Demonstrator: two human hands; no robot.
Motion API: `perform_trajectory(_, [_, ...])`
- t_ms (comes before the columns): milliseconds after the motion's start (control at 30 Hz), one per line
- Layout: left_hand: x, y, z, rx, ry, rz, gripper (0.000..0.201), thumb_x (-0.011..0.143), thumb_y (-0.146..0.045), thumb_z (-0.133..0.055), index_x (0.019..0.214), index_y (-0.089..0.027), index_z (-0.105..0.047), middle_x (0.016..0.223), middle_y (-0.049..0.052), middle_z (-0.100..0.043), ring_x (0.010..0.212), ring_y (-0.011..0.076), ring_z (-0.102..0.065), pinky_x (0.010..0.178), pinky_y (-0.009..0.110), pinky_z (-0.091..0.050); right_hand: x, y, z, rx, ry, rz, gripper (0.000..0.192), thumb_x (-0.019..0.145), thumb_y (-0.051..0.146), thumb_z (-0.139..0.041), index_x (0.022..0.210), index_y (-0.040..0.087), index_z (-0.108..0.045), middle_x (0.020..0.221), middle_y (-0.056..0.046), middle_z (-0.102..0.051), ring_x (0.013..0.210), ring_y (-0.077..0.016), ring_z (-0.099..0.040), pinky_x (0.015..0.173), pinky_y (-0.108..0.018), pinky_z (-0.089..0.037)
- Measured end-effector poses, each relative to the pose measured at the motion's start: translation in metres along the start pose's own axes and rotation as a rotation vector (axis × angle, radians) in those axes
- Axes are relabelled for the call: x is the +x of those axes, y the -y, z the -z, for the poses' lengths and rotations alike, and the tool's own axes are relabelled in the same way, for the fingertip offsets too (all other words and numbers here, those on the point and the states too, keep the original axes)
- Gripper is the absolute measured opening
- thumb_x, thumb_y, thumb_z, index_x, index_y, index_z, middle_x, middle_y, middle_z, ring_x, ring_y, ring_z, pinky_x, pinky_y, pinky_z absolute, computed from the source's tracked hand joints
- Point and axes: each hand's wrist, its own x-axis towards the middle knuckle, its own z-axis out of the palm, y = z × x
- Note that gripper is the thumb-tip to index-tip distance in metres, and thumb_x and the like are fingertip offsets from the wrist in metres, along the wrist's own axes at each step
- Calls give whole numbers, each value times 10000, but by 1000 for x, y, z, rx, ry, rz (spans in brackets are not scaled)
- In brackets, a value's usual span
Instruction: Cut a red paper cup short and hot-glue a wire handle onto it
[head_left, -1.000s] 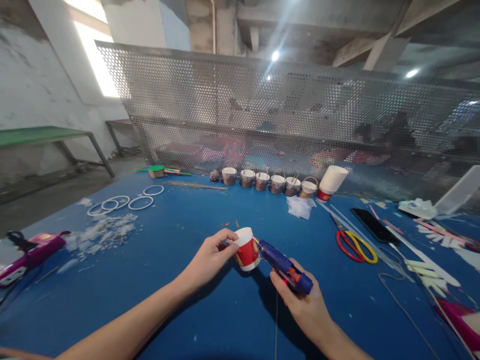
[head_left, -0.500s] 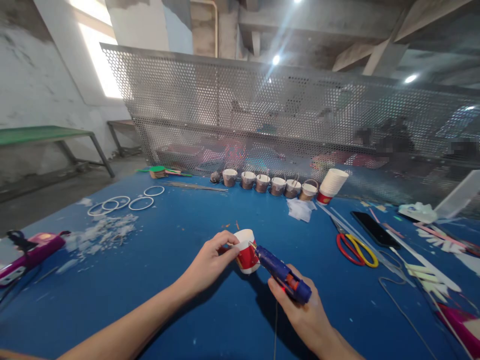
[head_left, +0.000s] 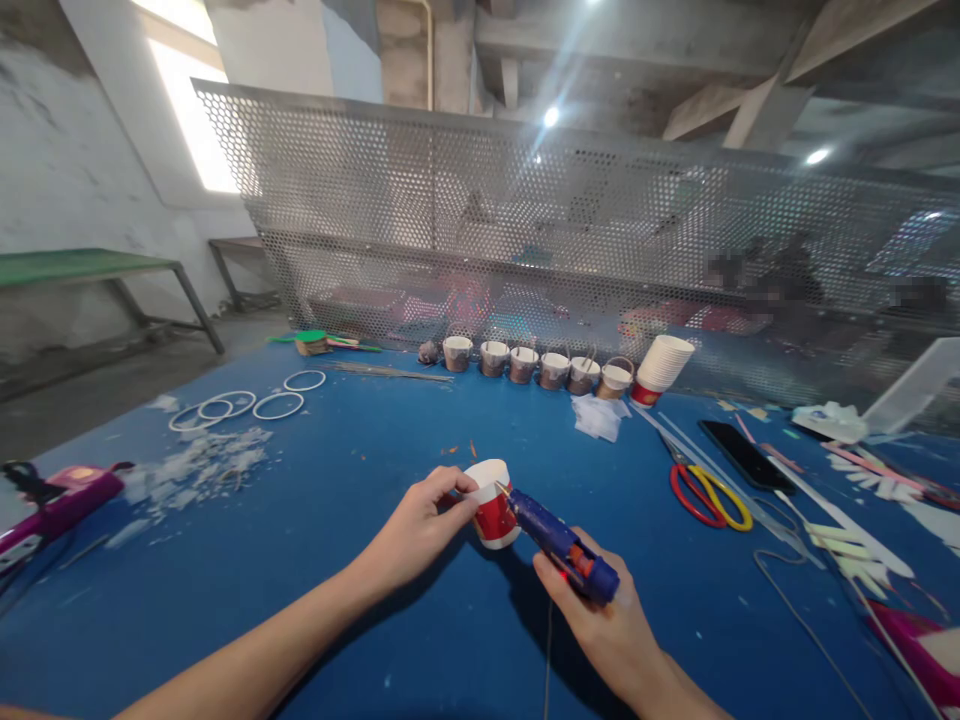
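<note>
Nearest to me, my right hand (head_left: 600,625) is wrapped around the grip of a blue hot glue gun (head_left: 562,545), fingers closed on it, with its cord (head_left: 550,650) trailing back toward me over the blue bench (head_left: 337,600). The gun's long axis runs up and to the left from that hand, and its nozzle ends right at the red side of a small paper cup (head_left: 491,492); I cannot tell whether the tip actually touches the wall or sits just off it.

My left hand (head_left: 416,530) comes in from the other side and pinches the cup, thumb and fingertips on the white band near its rim, holding it tilted just off or on the bench surface. So the cup lies between the two hands: directly at the left fingertips, and a gun's length ahead and left of the right hand. The left hand is the nearer one to it.

Further out on the right lie red-and-yellow scissors (head_left: 709,495), a dark phone (head_left: 739,452) and white paper strips (head_left: 847,530). On the left there are white scraps (head_left: 202,465), a few white rings (head_left: 247,405) and a pink tool (head_left: 60,495) at the edge. Along the far side stands a row of brown-wrapped cups (head_left: 536,365) beside a stack of paper cups (head_left: 660,368), all in front of a perforated metal screen (head_left: 480,220).
</note>
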Motion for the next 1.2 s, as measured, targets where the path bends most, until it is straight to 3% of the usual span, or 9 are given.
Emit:
perform_trajectory(300, [0,-3,0,25,22,6,265,842,-391,-511,769,-172,-642,818,47,-622,805,190,-540,755,309,-394,2,4,-1,-30,1,33,240,896,323,-565,701,195,-509,592,53,-466,507,-93,-429,498,-203,-379])
perform_trajectory(600, [-1,-4,0,-16,4,31,233,817,-373,-534,760,-173,-638,801,41,-615,774,180,-523,725,296,-389,3,0,-1,22,-48,-38,248,890,343,-579,704,197,-504,582,61,-430,500,-92,-402,475,-203,-368])
perform_trajectory(1000, [2,-6,2,-127,10,129,227,758,-384,-565,715,-166,-613,720,20,-614,693,163,-529,675,286,-386,0,6,1,-57,-31,61,248,890,315,-573,681,194,-515,579,53,-474,497,-92,-438,505,-193,-398])
perform_trajectory(1200, [2,-6,2,-243,24,159,176,722,-336,-592,677,-166,-598,686,4,-598,681,150,-513,676,278,-387,3,4,2,-53,-29,22,257,887,334,-578,684,189,-517,579,52,-474,505,-93,-444,510,-200,-394])
